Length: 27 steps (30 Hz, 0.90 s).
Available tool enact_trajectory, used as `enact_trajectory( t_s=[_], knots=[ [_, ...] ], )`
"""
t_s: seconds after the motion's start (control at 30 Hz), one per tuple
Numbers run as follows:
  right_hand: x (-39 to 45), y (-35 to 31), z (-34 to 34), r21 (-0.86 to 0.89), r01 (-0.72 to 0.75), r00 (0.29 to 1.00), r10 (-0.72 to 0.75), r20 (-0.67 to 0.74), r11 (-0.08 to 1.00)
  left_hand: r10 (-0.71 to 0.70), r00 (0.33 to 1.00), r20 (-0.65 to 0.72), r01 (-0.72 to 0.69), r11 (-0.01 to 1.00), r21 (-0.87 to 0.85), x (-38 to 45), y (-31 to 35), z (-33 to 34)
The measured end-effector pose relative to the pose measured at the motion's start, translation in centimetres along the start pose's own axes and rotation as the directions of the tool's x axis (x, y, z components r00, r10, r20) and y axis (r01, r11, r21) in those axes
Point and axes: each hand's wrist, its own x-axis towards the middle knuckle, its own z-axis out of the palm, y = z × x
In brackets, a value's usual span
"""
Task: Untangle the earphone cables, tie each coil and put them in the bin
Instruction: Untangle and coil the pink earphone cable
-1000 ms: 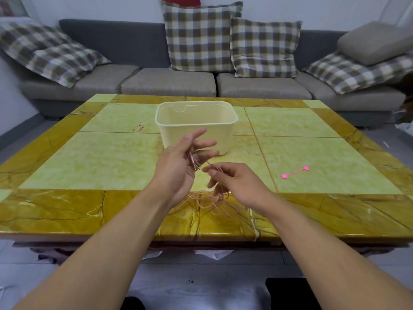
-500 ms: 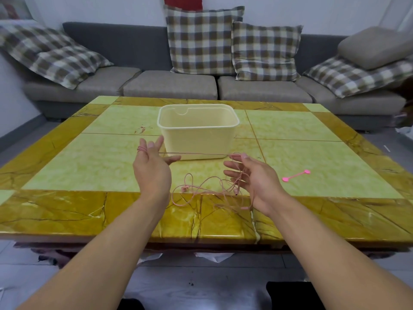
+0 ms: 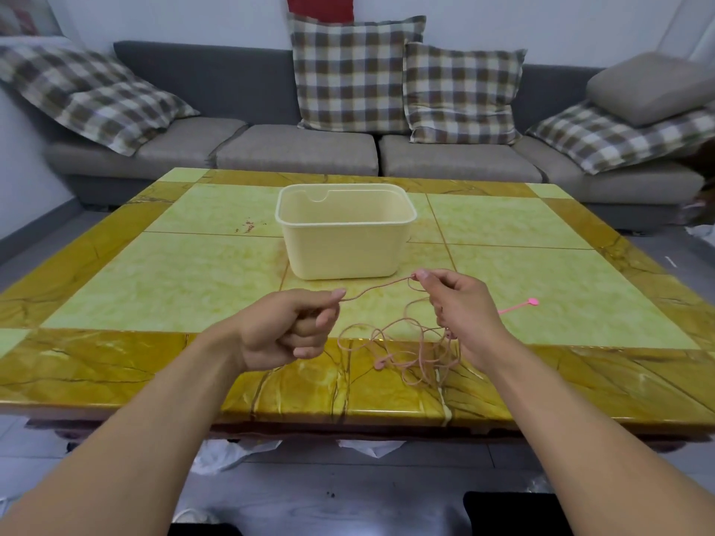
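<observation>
**Cable strung between two pinches, tangle loose below the right hand**

Left hand: fingers curled, thumb and forefinger nipping one end of the pink earphone cable. Risk here, as I judge it: the pinch is shallow, right at the cable's tip, so a sharp tug from the other side could slip it free and drop the run back into the heap.

Between the hands: one short run of cable, slightly slack and wavy, rising rightward from the left pinch. It hangs just in front of the cream bin, apart from it. The bin looks empty from here.

Below and between the hands, nearer the right: loose loops lying on the table near its front edge, several strands crossing. An earbud shows at the left of the heap. Pulling the hands apart quickly could cinch those crossings into a knot; loops could also slide over the edge.

Right hand: thumb and forefinger pinch the cable's high point, with more strands hanging past the curled lower fingers; whether those fingers trap them, I cannot tell.

Right of that hand: a pink tie flat on the table, partly hidden behind it, unused. No coil is formed or tied yet.
</observation>
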Motion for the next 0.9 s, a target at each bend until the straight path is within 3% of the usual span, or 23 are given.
enact_trajectory(
  t_s=[0.07, 0.17, 0.23, 0.33, 0.4, 0.47, 0.53, 0.57, 0.63, 0.7, 0.73, 0.8, 0.83, 0.9],
  knots=[
    [0.1, 0.2, 0.3, -0.028, 0.007, 1.000, -0.008, -0.012, 1.000, 0.037, 0.999, -0.009, -0.038, 0.990, -0.134, 0.1, 0.3, 0.9],
    [0.2, 0.1, 0.8, -0.033, 0.004, 0.999, -0.005, -0.036, 0.999, 0.081, 0.968, -0.237, -0.115, 0.985, -0.132, 0.6, 0.2, 1.6],
    [0.1, -0.1, 0.8, 0.017, -0.021, 1.000, 0.021, -0.008, 1.000, 0.075, 0.885, -0.460, -0.147, 0.981, -0.123, 1.4, -0.3, 1.3],
    [-0.3, -0.5, 0.9, 0.036, -0.040, 0.999, 0.039, 0.022, 0.999, -0.013, 0.727, -0.687, -0.253, 0.924, -0.285, 1.7, -0.6, -0.2],
    [-0.2, -0.4, 0.9, 0.045, -0.053, 0.999, 0.053, 0.009, 0.998, -0.080, 0.706, -0.703, -0.383, 0.792, -0.475, 1.4, -0.5, -1.6],
    [0.0, -0.1, 0.7, -0.027, -0.102, 0.994, 0.102, 0.027, 0.994, -0.095, 0.730, -0.677, -0.511, 0.582, -0.632, 1.0, 0.0, -2.6],
    [-0.3, 0.3, 0.6, -0.309, -0.129, 0.975, 0.177, 0.135, 0.942, -0.047, 0.729, -0.683, -0.609, 0.412, -0.678, 0.7, 0.5, -3.1],
    [-0.6, 0.4, 0.6, -0.446, -0.108, 0.953, 0.219, 0.207, 0.889, -0.012, 0.716, -0.698, -0.644, 0.375, -0.667, 0.7, 0.8, -3.0],
    [-1.3, 0.4, 1.1, -0.548, -0.028, 0.892, 0.269, 0.364, 0.836, 0.042, 0.651, -0.758, -0.702, 0.411, -0.581, 1.2, 0.8, -2.8],
    [-1.9, -0.3, 1.6, -0.480, 0.073, 0.830, 0.214, 0.515, 0.874, 0.079, 0.555, -0.828, -0.716, 0.553, -0.426, 1.8, 0.4, -2.5],
    [-2.2, -0.8, 1.8, -0.421, 0.122, 0.807, 0.157, 0.569, 0.899, 0.126, 0.509, -0.851, -0.681, 0.664, -0.309, 1.9, 0.1, -2.1],
    [-2.7, -1.6, 2.2, -0.277, 0.199, 0.791, 0.012, 0.612, 0.940, 0.337, 0.446, -0.829, -0.467, 0.878, 0.106, 2.1, -0.6, -0.9],
    [-2.8, -1.9, 2.4, -0.201, 0.222, 0.800, -0.060, 0.597, 0.954, 0.460, 0.461, -0.759, -0.321, 0.884, 0.340, 2.2, -1.1, -0.3],
    [-2.9, -2.3, 2.6, -0.058, 0.237, 0.846, -0.176, 0.504, 0.970, 0.551, 0.603, -0.576, -0.111, 0.773, 0.624, 2.2, -1.8, 0.5]
  ],
)
